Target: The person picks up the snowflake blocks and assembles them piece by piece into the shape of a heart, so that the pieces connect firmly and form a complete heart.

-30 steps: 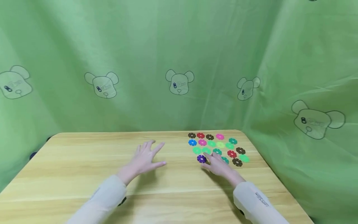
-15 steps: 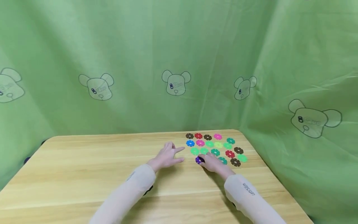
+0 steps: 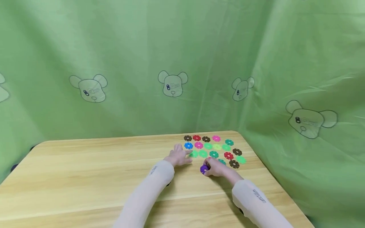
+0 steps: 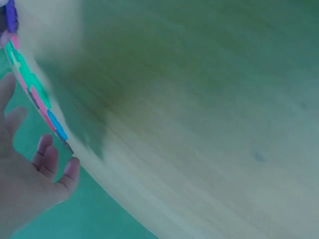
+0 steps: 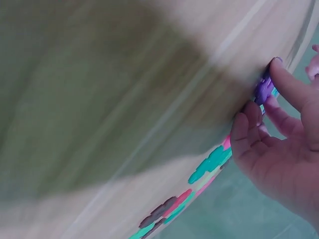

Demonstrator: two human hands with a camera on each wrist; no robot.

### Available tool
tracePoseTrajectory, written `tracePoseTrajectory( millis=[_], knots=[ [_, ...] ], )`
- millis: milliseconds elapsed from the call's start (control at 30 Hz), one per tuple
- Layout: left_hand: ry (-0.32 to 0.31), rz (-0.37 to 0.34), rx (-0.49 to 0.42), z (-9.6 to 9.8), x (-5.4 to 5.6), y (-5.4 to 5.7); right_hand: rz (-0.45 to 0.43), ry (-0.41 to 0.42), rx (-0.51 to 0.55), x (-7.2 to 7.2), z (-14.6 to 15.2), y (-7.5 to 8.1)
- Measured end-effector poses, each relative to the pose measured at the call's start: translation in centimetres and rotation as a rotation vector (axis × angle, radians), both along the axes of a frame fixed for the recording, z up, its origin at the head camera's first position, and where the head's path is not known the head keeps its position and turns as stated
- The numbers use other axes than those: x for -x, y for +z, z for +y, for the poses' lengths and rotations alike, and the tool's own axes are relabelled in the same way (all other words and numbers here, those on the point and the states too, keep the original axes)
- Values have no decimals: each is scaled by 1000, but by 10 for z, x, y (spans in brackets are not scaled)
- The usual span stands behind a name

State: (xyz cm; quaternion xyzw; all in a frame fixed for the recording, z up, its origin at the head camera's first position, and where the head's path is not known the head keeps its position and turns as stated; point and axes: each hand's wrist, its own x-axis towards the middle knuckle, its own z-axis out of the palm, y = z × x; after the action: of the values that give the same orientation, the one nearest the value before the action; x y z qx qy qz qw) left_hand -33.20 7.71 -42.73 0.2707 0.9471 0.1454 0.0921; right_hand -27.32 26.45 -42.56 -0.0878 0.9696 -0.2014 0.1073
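Note:
My right hand (image 3: 215, 167) pinches a purple notched plastic disc (image 3: 203, 169) between thumb and index finger, at the near left corner of the group of discs. In the right wrist view the disc (image 5: 264, 89) is seen almost edge-on, and the other fingers curl loosely below it. My left hand (image 3: 177, 155) holds nothing; its fingers are spread, with the fingertips beside a light green disc (image 3: 194, 154). A pinkish disc (image 3: 211, 157) is partly covered by the right hand. The left wrist view shows the left hand (image 4: 30, 184) with fingers apart.
Rows of flat notched discs lie at the table's far right, among them a blue one (image 3: 188, 146), a yellow-green one (image 3: 217, 147) and a red one (image 3: 228, 155). The wooden table (image 3: 85, 177) ends at a green curtain (image 3: 137, 104) printed with bear heads.
The right hand has taken hold of the purple disc and drawn it slightly toward the near side. My left hand has moved right, up to the discs. The head view has turned slightly right.

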Motion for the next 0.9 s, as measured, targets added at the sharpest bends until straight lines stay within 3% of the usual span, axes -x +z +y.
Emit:
tracePoseTrajectory(
  millis=[133,333,500,700,900],
  knots=[
    [5,-37,29,-2,0,-6,-11,4,39,-4,2,-2],
    [73,19,-69,-2,4,-8,-11,-5,74,-6,3,-3],
    [117,45,-22,6,6,-12,1,-18,79,-6,3,-4],
    [110,18,28,16,2,-16,7,-26,78,-9,3,-6],
    [89,88,-4,21,7,-16,27,-53,87,-10,6,-2]
  ],
)
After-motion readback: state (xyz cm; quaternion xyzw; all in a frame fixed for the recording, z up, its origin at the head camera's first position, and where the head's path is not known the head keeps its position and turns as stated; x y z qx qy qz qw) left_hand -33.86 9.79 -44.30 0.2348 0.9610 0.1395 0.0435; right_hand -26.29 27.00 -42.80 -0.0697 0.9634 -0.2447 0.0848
